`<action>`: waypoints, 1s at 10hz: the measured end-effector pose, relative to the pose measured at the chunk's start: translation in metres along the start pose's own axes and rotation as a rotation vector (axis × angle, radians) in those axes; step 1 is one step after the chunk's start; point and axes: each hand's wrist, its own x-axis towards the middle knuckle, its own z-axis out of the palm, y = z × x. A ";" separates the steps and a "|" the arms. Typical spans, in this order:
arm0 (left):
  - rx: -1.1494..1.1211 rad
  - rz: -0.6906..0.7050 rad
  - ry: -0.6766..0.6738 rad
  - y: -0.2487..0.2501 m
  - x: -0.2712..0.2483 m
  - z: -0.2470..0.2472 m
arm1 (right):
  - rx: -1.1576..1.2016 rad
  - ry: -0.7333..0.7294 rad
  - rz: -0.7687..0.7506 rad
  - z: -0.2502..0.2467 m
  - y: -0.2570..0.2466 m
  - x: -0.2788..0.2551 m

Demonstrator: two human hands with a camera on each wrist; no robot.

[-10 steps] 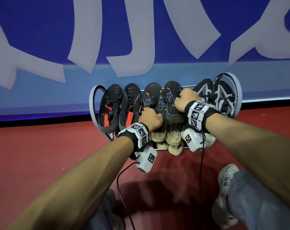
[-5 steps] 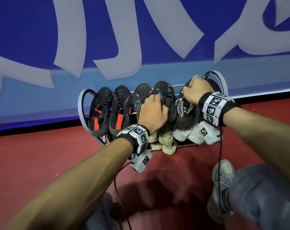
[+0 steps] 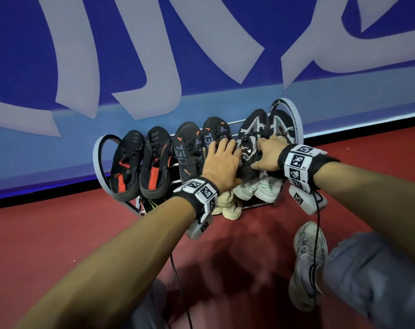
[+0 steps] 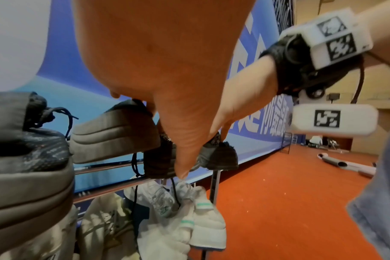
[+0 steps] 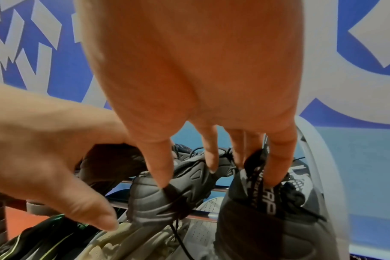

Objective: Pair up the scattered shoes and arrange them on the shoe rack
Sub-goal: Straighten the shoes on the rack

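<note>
The shoe rack stands against the blue wall with three pairs on its top tier. My left hand lies with spread fingers on the right shoe of the black "751" pair, its thumb pointing down beside the heels. My right hand touches the heels of the black-and-white knit pair with straight fingers. In the right wrist view the right hand has its thumb on the left heel and its outer fingers at the collar of the right shoe.
A black-and-red pair fills the rack's left end. On the lower tier are beige shoes, white shoes with green tabs and a dark shoe with green lines. My own grey sneaker stands on the red floor.
My right hand went from the "751" shoe to the knit pair, then down to its heels. My left hand uncurled and slid right onto the "751" shoe.
</note>
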 end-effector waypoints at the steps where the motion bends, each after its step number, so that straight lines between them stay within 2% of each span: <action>1: 0.064 -0.011 -0.037 0.002 0.006 0.006 | -0.042 0.008 0.049 0.000 0.001 -0.004; 3: 0.136 0.082 -0.021 0.004 0.019 0.006 | 0.053 -0.011 0.209 -0.002 0.017 -0.001; 5: -0.173 0.117 0.033 0.007 0.020 0.012 | 0.175 -0.067 0.297 0.000 0.023 0.001; 6: -0.362 0.114 0.037 0.005 0.020 0.010 | 0.234 -0.006 0.374 0.000 0.021 0.002; 7: -0.493 0.042 -0.019 0.005 0.019 0.006 | 0.437 0.053 0.445 -0.001 0.030 0.005; 8: -0.511 -0.002 -0.064 0.007 0.021 0.010 | 0.547 -0.219 0.252 -0.001 0.045 0.016; 9: -0.425 0.010 -0.068 0.011 0.025 0.011 | 0.629 -0.317 0.111 0.022 0.073 0.053; 10: -0.349 0.039 -0.048 0.012 0.027 0.011 | 0.502 -0.321 0.076 0.018 0.068 0.044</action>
